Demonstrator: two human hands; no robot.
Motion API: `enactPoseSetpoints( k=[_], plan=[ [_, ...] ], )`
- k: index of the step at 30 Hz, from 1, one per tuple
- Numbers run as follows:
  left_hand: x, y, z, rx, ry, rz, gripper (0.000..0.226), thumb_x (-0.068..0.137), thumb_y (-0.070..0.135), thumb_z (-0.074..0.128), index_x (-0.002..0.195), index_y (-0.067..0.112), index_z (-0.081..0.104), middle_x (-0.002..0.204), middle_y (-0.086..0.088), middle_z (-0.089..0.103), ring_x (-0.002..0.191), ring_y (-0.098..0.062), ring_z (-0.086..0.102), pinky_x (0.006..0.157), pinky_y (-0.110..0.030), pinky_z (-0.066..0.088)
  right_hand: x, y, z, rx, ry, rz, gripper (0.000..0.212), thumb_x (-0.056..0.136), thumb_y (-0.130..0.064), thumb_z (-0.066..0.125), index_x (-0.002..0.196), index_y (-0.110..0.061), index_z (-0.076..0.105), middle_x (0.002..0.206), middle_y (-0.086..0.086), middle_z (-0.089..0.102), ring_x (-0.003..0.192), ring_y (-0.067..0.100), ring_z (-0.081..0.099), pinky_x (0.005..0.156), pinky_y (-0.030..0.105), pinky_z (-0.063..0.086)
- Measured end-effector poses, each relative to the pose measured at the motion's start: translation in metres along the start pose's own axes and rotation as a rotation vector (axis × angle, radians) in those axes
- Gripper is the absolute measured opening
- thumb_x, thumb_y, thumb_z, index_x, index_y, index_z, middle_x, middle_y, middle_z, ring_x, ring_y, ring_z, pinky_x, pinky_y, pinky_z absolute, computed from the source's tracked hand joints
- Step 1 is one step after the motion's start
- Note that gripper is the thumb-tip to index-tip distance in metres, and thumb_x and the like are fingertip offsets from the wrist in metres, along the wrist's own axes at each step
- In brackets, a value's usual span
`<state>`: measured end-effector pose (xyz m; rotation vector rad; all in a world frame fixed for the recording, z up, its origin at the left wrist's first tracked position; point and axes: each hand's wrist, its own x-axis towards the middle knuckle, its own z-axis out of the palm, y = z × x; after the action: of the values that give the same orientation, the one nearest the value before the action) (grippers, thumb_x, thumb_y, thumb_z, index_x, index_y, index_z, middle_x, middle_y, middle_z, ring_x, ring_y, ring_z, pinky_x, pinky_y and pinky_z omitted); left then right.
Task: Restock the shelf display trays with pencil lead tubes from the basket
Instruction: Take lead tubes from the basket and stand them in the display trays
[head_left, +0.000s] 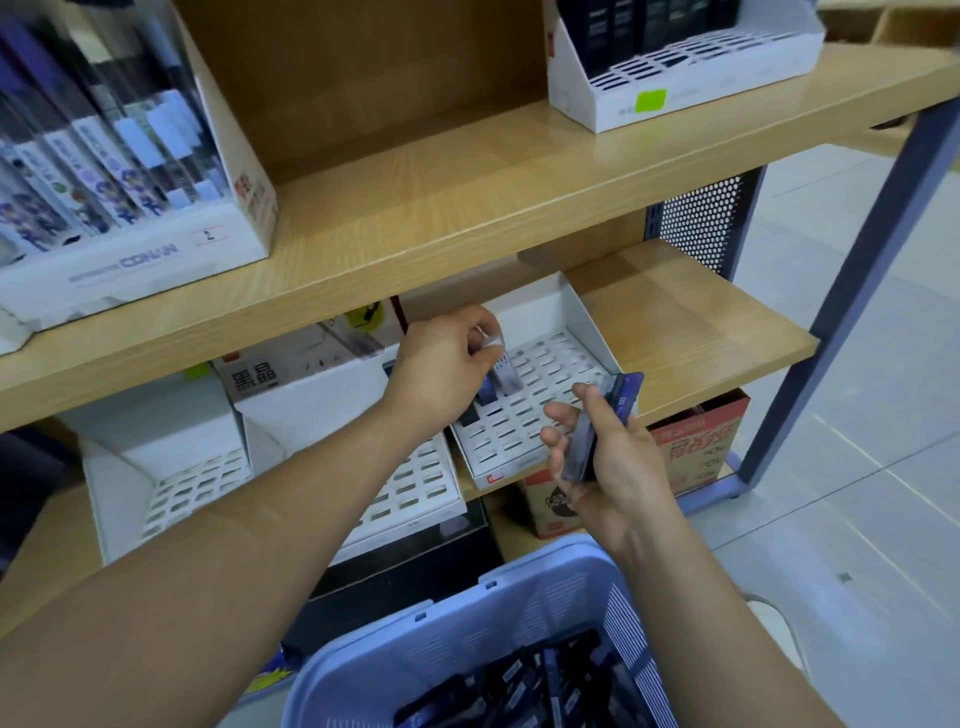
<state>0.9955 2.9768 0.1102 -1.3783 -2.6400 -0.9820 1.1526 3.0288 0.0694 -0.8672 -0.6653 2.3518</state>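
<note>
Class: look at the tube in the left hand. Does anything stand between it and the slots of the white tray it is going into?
Nothing visible. The left hand holds the tube right over the tray, whose nearby slots look open. The right hand, with spare tubes, sits at the tray's front corner, off to the side.

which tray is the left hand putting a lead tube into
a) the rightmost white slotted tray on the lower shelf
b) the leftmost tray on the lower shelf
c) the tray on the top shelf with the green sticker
a: the left hand holds a lead tube upright over the slots of the rightmost white tray on the lower shelf.
</note>
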Motion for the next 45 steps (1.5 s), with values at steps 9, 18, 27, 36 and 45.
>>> enactPoseSetpoints(
  k=[9,18,27,36,45],
  plan=[
    [0.008,0.003,-0.001,0.086,-0.005,-0.015,0.019,0.09,0.025,0.064,0.108,0.022,0.065,0.089,0.007,0.061,0.082,-0.013,0.06,0.075,-0.022,0.046,0.0,-0.001,-0.006,0.008,0.006,0.013,0.029,0.098,-0.029,0.056,0.123,-0.015,0.058,0.078,0.004,0.069,0.056,0.012,0.058,0.044,0.02,0.046],
    [0.01,0.005,-0.003,0.212,-0.037,0.072,0.022,0.096,0.02,0.054,0.096,0.006,0.071,0.1,-0.01,0.068,0.094,-0.024,0.059,0.082,-0.03,0.045,-0.001,0.003,-0.009,-0.071,0.001,0.052,0.029,0.096,-0.04,0.055,0.119,-0.022,0.059,0.078,0.003,0.07,0.055,0.012,0.062,0.046,0.021,0.049],
    [0.015,0.003,0.006,0.196,0.009,0.016,0.016,0.092,0.015,0.06,0.1,0.012,0.073,0.104,-0.003,0.07,0.095,-0.019,0.062,0.083,-0.022,0.044,0.002,0.005,-0.013,-0.057,-0.039,0.141,0.024,0.098,-0.024,0.055,0.117,-0.013,0.064,0.08,0.005,0.066,0.048,0.009,0.047,0.039,0.018,0.034],
    [-0.042,0.034,-0.025,-0.425,-0.212,-0.148,0.019,0.093,0.019,0.059,0.107,0.025,0.07,0.1,0.011,0.069,0.086,-0.002,0.062,0.074,-0.018,0.049,-0.01,0.001,-0.002,-0.112,-0.316,0.199,0.032,0.086,-0.03,0.063,0.105,-0.005,0.069,0.076,0.007,0.063,0.05,0.008,0.051,0.035,0.013,0.034],
    [-0.08,0.006,-0.067,-0.685,-0.078,-0.379,0.021,0.081,0.002,0.071,0.095,0.016,0.073,0.086,-0.003,0.074,0.079,-0.014,0.069,0.071,-0.022,0.056,-0.019,0.007,0.007,-0.371,-0.437,0.212,0.027,0.08,-0.035,0.067,0.089,-0.01,0.07,0.075,0.012,0.064,0.046,0.008,0.043,0.034,0.013,0.027]
  ],
)
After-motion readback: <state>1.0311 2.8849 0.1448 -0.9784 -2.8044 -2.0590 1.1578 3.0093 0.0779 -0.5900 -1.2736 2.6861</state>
